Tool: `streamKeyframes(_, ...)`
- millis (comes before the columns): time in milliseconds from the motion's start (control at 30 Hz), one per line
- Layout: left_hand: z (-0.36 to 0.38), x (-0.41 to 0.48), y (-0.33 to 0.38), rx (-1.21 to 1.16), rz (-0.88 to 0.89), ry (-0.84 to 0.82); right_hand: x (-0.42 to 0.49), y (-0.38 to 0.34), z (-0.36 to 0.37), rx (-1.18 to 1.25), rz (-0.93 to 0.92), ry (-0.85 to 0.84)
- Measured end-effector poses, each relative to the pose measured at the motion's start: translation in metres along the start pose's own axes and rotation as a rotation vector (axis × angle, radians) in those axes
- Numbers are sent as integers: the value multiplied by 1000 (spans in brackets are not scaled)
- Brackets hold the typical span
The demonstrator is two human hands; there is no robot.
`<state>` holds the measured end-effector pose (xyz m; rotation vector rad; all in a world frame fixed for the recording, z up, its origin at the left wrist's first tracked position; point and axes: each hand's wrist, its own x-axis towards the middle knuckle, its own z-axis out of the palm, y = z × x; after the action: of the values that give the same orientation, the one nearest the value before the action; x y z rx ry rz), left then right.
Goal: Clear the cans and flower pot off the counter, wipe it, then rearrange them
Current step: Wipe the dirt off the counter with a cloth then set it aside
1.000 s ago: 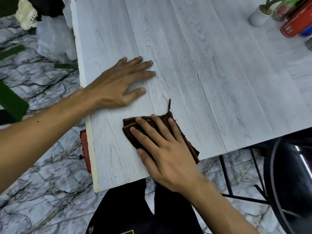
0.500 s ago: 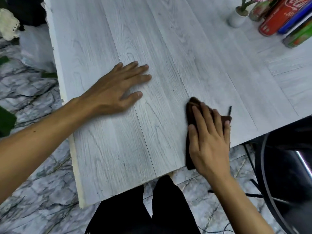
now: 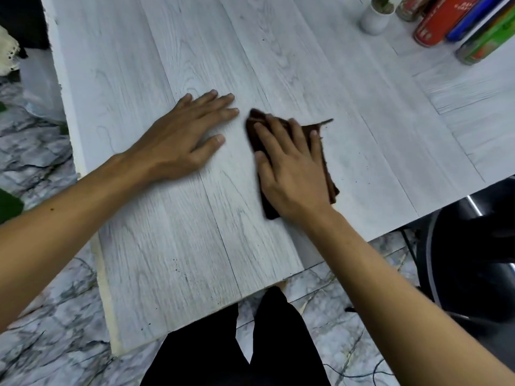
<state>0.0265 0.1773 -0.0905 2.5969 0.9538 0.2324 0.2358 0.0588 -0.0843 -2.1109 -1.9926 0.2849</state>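
My right hand (image 3: pixel 292 168) lies flat on a folded dark brown cloth (image 3: pixel 326 151), pressing it onto the pale wood-grain counter (image 3: pixel 278 51) near its middle. My left hand (image 3: pixel 181 137) rests palm down on the counter just left of the cloth, fingers spread, holding nothing. At the far right corner stand a small white flower pot (image 3: pixel 374 19), a red can (image 3: pixel 437 22), a blue can (image 3: pixel 471 19), a green can (image 3: pixel 486 43) and one more can (image 3: pixel 409 8) behind the pot, all cut off by the frame's top.
The counter's near edge (image 3: pixel 195 321) runs diagonally above my dark trousers (image 3: pixel 223 358). A black chair (image 3: pixel 473 260) stands at the right by the counter's edge. Marble-patterned floor (image 3: pixel 41 344) lies around. White bags (image 3: pixel 39 79) sit on the floor at the left.
My right hand has slid the cloth from the near edge up and left toward the middle of the counter, close to the left hand. The left hand stays planted.
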Motion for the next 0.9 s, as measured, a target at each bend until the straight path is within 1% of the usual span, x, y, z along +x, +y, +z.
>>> streamKeyframes(100,0,0,1,-8,-9,9,-19,-16,6,-16,-119,-30)
streamKeyframes(200,0,2,3,-1,-7,4,-47,-21,9,-10,-186,-50)
streamKeyframes(300,2,2,9,-1,12,8,-74,-15,9,9,-232,-73)
streamKeyframes(400,6,4,18,1,26,-2,-94,0,7,20,-226,-76)
streamKeyframes(533,10,12,30,-10,30,-1,-109,30,-4,22,-126,-40)
streamKeyframes(667,13,20,37,-3,27,-5,-112,63,-18,18,57,10)
streamKeyframes(767,15,26,40,7,21,-3,-105,88,-25,23,207,38)
streamKeyframes(900,18,35,43,10,14,-9,-78,117,-31,17,342,67)
